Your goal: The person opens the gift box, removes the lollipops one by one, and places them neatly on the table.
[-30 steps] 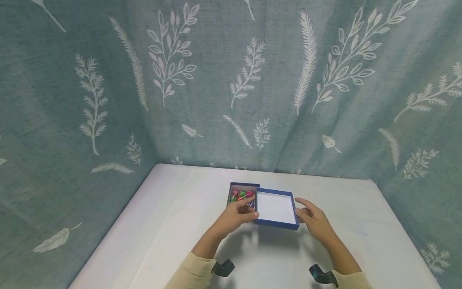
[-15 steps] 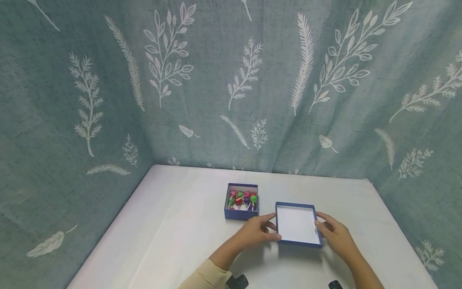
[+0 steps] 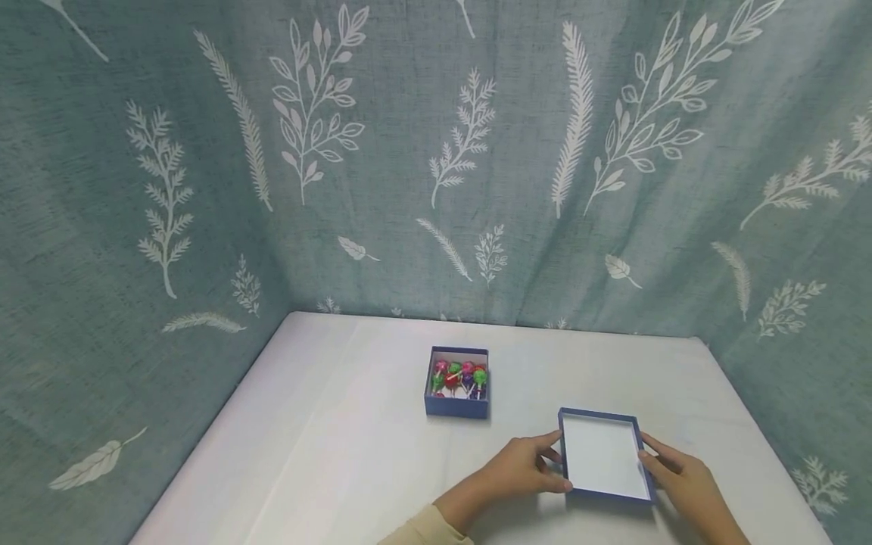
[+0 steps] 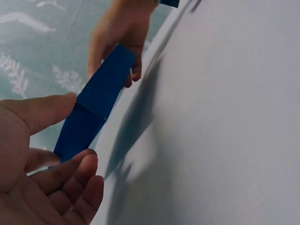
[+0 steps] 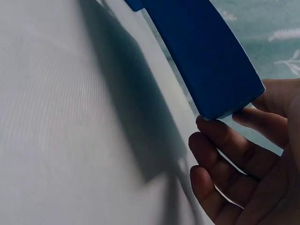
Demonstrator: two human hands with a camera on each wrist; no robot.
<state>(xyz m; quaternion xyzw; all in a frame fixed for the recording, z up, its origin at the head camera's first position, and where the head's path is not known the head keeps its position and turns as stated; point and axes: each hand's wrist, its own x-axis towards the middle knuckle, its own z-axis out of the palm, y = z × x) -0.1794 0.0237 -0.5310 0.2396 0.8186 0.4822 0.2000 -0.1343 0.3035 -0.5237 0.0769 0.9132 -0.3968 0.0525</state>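
from the left, we see a blue-green cloth curtain (image 3: 395, 113), printed with white leaves, along the left and far edges of a white table (image 3: 327, 439) with faint, fine ribbing. a little left of the middle of the far edge sits a blue open-topped box (image 3: 456, 407), squarish and straight-walled, with round, shiny-wrapped lollipops (image 3: 452, 381) inside. nearer us, the left hand (image 3: 523, 469), below a cream sleeve (image 3: 429, 526), grips the left wall of a blue lid (image 3: 605, 454) between thumb and fingers. shallow and flat-sided, with a matte white inside, the lid hangs above the table toward its right edge, shadow beneath. we see its hollow facing up; being nearly square, it shows no clear long axis. the right hand (image 3: 686, 478) pinches its right wall.
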